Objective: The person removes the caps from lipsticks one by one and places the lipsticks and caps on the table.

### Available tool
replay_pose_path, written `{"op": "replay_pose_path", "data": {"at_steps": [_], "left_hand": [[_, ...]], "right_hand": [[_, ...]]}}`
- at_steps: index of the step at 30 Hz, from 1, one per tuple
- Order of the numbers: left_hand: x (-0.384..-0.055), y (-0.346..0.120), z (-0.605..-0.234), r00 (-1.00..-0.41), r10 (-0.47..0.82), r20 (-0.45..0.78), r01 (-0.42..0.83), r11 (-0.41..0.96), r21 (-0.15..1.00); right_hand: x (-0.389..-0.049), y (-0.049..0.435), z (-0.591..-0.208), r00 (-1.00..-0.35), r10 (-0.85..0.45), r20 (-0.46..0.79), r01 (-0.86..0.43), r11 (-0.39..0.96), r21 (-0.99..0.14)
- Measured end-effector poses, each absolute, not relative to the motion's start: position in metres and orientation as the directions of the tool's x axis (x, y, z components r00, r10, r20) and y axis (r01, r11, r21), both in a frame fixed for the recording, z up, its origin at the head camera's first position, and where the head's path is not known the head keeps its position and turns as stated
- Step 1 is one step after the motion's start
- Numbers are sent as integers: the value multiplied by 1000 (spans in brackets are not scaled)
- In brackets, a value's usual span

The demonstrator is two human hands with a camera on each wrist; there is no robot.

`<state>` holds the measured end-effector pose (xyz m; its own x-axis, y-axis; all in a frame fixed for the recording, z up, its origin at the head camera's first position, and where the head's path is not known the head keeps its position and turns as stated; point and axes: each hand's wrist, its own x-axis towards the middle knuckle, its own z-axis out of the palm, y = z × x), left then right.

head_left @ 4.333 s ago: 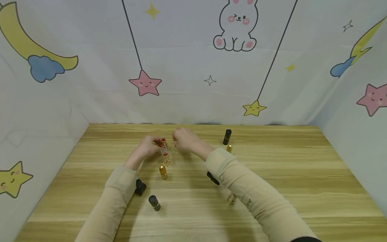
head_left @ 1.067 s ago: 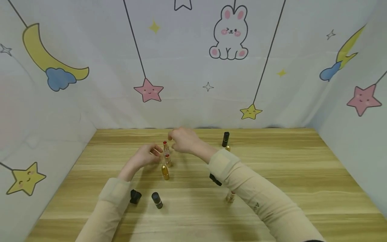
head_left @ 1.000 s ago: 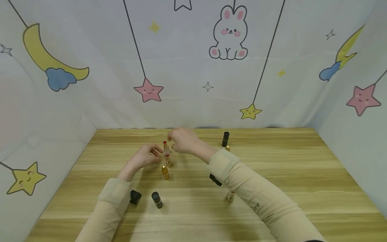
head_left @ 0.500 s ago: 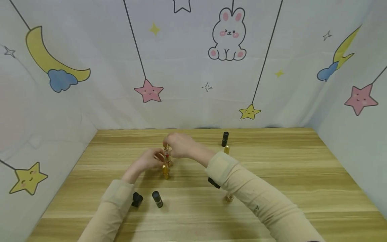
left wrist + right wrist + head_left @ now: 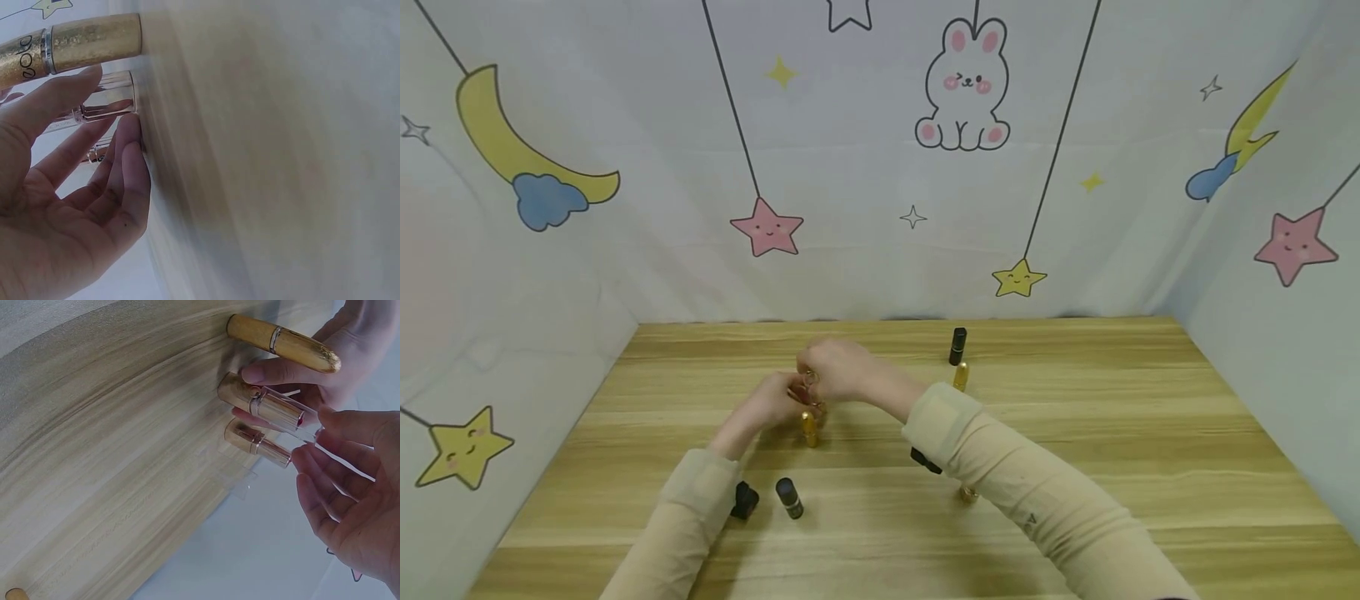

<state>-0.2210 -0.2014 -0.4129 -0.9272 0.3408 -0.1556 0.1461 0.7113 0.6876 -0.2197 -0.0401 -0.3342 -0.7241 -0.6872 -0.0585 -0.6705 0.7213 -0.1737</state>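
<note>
My left hand [image 5: 771, 402] pinches the rose-gold base of a lipstick [image 5: 237, 389] between thumb and finger, low by the table. My right hand [image 5: 842, 369] pinches a clear cap [image 5: 310, 429] that sits around the red tip of this lipstick. Whether the cap is fully down, I cannot tell. Just behind stands a second rose-gold lipstick [image 5: 257, 442] without a cap, mostly hidden by the hands in the head view. A clear cap [image 5: 240, 481] seems to be beside it. In front stands a gold bullet-shaped lipstick tube [image 5: 808, 429], untouched.
Nearer on the left are a black tube [image 5: 789, 497] and a black angular piece [image 5: 744, 500]. To the right stand another black tube [image 5: 957, 346] and a gold bullet-shaped tube [image 5: 961, 377]. My right sleeve partly covers a black object [image 5: 927, 461] and a rose-gold one [image 5: 968, 493].
My right hand has come left and nearer to me, down over the lipsticks. The left hand has moved right from beside the lipstick and now grips its base.
</note>
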Motion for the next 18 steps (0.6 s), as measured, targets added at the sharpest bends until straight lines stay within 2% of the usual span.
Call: {"op": "replay_pose_path", "data": {"at_steps": [7, 18], "left_hand": [[-222, -201, -414, -933, 316, -171, 134, 748, 651], [-222, -200, -416, -932, 316, -177, 129, 747, 653]], "right_hand": [[-220, -42, -340, -728, -682, -65, -664, 726, -180], [-220, -44, -345, -721, -690, -72, -666, 717, -208]]}}
